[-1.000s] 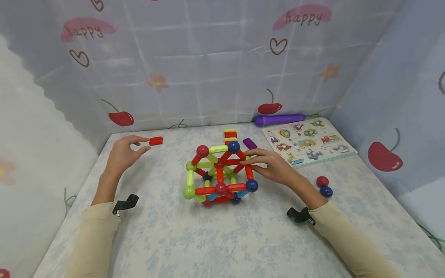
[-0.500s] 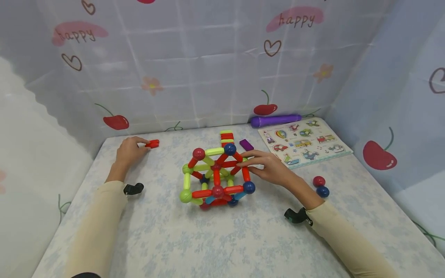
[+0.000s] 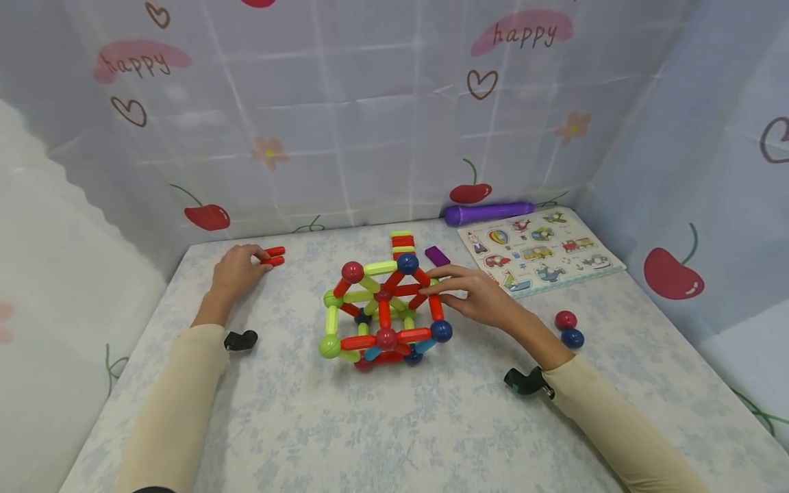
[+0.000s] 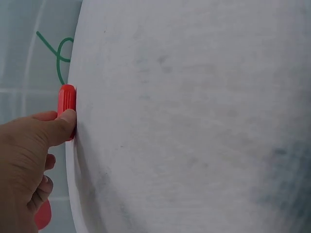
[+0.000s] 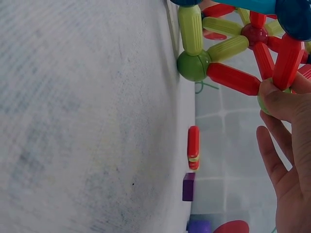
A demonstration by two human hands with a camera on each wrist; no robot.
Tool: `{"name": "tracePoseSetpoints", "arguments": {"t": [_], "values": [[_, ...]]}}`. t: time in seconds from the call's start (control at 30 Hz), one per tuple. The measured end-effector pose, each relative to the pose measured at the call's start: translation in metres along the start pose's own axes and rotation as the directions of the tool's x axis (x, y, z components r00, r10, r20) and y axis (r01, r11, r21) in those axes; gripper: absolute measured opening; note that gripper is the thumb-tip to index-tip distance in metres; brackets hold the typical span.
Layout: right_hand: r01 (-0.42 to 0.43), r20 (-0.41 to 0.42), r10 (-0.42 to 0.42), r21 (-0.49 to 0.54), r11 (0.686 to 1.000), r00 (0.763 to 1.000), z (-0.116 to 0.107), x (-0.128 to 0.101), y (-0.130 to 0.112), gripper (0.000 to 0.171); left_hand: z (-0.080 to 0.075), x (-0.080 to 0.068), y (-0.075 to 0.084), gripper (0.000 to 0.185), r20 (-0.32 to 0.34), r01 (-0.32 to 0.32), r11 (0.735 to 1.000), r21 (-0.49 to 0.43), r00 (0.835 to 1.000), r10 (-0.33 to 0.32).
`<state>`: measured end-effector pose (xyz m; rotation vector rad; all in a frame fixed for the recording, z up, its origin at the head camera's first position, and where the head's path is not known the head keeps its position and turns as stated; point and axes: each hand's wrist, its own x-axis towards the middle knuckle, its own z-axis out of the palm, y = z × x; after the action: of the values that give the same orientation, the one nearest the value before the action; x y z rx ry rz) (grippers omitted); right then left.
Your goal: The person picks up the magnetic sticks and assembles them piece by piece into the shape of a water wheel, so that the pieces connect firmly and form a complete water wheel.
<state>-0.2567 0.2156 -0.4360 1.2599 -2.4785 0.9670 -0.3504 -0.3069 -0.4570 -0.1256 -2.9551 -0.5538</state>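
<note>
At the far left of the table, my left hand (image 3: 236,274) is beside two red magnetic rods (image 3: 274,250), which lie splayed slightly apart. In the left wrist view, thumb and forefinger pinch a red rod (image 4: 66,99); whether the second rod is also held is hidden. A ball-and-rod frame (image 3: 385,301) of red, lime and blue pieces stands at mid-table. My right hand (image 3: 477,296) holds its right side, and in the right wrist view the thumb and a finger pinch around a green ball (image 5: 263,103) where red rods meet. That ball is mostly covered.
Behind the frame lies a row of lime and red rods (image 3: 403,241), with a purple block (image 3: 437,256) beside it. A picture board (image 3: 539,250) and a purple microphone-shaped stick (image 3: 489,213) lie back right. A red ball (image 3: 565,320) and blue ball (image 3: 572,338) sit near my right forearm.
My left hand has moved right and closer over the red rods, whose ends have spread apart from lying side by side. My right hand keeps its hold on the frame.
</note>
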Motion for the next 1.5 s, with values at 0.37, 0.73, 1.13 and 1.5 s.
{"name": "tracePoseSetpoints", "arguments": {"t": [0.37, 0.73, 1.13, 1.5], "values": [[0.011, -0.010, -0.011, 0.021, 1.000, 1.000, 0.001, -0.001, 0.002, 0.040, 0.010, -0.010, 0.002, 0.035, 0.006, -0.099, 0.995, -0.012, 0.995, 0.099], [0.020, -0.017, -0.020, 0.018, 1.000, 1.000, -0.001, 0.002, 0.003, 0.041, -0.022, -0.073, 0.079, 0.033, -0.321, -0.368, 0.848, -0.382, 0.913, 0.252], [-0.010, -0.007, 0.011, 0.051, 0.999, 1.000, 0.001, 0.001, 0.003, 0.042, -0.041, -0.153, 0.150, 0.030, -0.196, -0.474, 0.705, -0.527, 0.875, 0.442], [-0.004, -0.019, 0.005, 0.052, 0.999, 1.000, 0.002, 0.002, 0.002, 0.041, -0.017, -0.164, 0.152, 0.027, -0.099, -0.466, 0.713, -0.524, 0.865, 0.492]]}}
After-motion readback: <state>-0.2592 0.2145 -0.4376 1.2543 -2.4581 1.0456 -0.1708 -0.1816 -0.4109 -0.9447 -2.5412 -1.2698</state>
